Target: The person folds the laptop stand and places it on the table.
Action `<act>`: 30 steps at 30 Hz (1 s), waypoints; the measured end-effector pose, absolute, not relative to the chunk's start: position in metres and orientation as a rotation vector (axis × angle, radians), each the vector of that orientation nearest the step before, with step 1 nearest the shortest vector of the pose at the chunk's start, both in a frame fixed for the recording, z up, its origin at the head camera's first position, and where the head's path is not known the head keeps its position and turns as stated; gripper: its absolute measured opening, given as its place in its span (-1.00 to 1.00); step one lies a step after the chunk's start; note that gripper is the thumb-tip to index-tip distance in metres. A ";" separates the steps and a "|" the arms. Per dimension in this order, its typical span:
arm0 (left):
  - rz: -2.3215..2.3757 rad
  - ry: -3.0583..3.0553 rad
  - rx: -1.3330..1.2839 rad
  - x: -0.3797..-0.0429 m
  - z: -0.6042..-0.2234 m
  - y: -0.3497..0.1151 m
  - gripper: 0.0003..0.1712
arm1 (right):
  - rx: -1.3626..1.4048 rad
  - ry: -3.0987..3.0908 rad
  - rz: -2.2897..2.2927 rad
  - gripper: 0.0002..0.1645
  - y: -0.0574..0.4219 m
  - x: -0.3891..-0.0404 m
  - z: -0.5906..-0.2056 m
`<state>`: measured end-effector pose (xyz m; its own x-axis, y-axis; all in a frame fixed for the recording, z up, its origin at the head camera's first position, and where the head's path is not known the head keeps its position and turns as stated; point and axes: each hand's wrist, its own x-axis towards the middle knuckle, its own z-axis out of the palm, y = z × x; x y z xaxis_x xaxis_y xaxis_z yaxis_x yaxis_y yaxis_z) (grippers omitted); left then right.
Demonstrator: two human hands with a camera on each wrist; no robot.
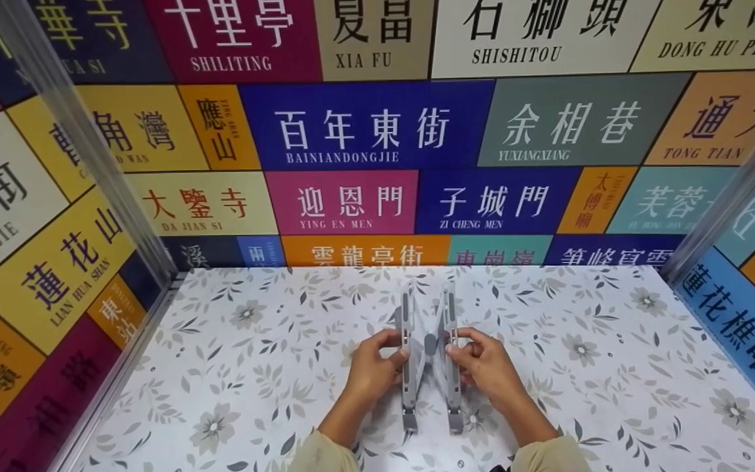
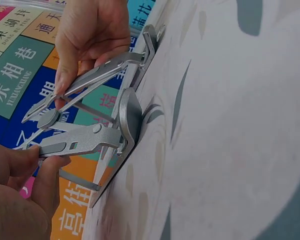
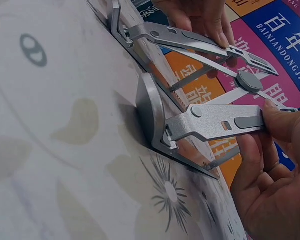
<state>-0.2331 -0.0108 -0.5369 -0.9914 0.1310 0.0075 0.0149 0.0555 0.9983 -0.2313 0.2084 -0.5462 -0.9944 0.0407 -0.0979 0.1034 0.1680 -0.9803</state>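
A silver folding laptop stand (image 1: 430, 344) stands on the table with its two long arms side by side, joined by crossing bars at a round grey pivot (image 3: 249, 81). My left hand (image 1: 375, 367) pinches the left arm between thumb and fingers. On the other side, my right hand (image 1: 487, 367) grips the right arm in the same way. Grey pads (image 3: 247, 123) line the arms' upper faces. Upturned lips (image 2: 131, 116) form the ends nearest me, and thin struts (image 2: 80, 179) run down from the arms to the base bars.
A white tabletop (image 1: 253, 367) with a grey leaf and flower pattern lies under the stand. Behind it rises a wall of coloured sign panels (image 1: 364, 124). Clear upright posts (image 1: 738, 190) stand at both back corners.
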 end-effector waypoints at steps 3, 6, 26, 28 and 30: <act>2.109 2.212 0.178 -0.232 -0.537 -0.007 -0.72 | 0.148 2.365 -1.985 -0.54 0.205 -0.231 -0.547; 2.119 2.203 0.184 -0.230 -0.537 -0.003 -0.70 | 0.140 2.347 -2.003 -0.53 0.202 -0.230 -0.547; 2.074 2.238 0.188 -0.227 -0.541 0.009 -0.72 | 0.129 2.364 -2.015 -0.60 0.186 -0.227 -0.549; 2.065 2.244 0.185 -0.227 -0.541 0.009 -0.71 | 0.125 2.363 -2.018 -0.60 0.184 -0.227 -0.548; 2.061 2.244 0.185 -0.227 -0.541 0.009 -0.71 | 0.129 2.359 -2.025 -0.60 0.183 -0.227 -0.548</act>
<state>-0.2268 0.0094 -0.5413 -0.9887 0.1493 0.0161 0.0287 0.0826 0.9962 -0.2268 0.1831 -0.5484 -0.9961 0.0434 -0.0770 0.0827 0.1497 -0.9853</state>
